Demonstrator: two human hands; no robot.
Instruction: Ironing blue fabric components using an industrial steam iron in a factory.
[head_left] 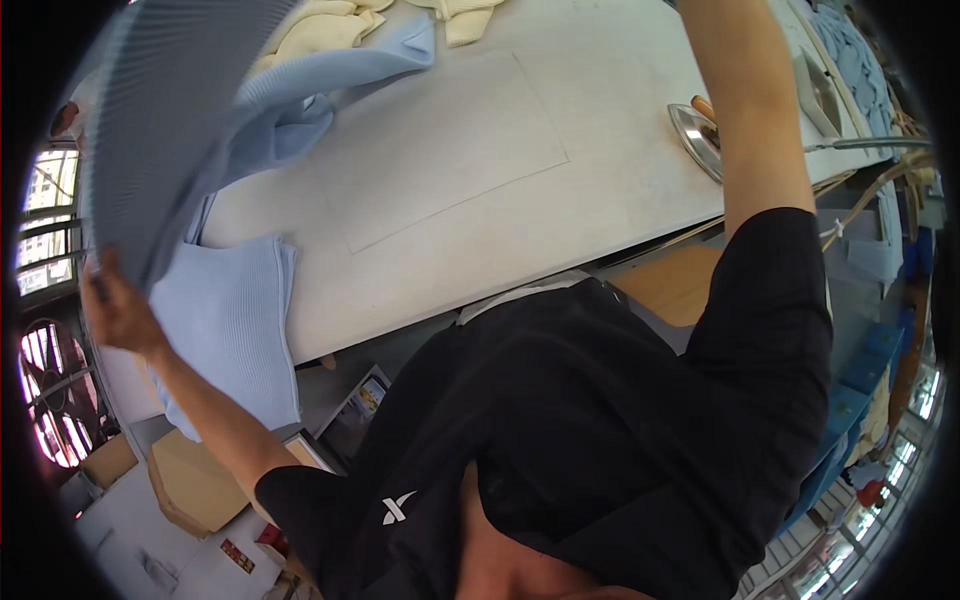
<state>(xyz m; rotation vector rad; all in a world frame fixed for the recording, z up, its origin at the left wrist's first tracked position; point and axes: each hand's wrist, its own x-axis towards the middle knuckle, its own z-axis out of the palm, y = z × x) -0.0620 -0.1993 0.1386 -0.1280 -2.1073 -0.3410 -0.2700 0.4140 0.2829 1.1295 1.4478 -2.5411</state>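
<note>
On the far left, my left hand [122, 308] is raised with its fingers closed on the edge of a light blue ribbed knit garment [170, 130]. The cloth stretches up from the hand past the upper edge of the view, its face in shadow and slightly blurred. Beneath and beside it, more light blue ribbed knitwear [230, 320] lies over the table's left end and hangs down its near side. A sleeve-like blue part [350, 68] trails across the table top. My right forearm reaches up over the table's right side, and its hand is beyond the upper edge.
A pale table [450, 200] carries a drawn rectangular outline. An iron [697, 140] with a wooden handle rests beside my right forearm. Cream knitwear [330, 30] lies at the back. Hoses [880, 143] run on the right. A cardboard box [195, 480] stands below left.
</note>
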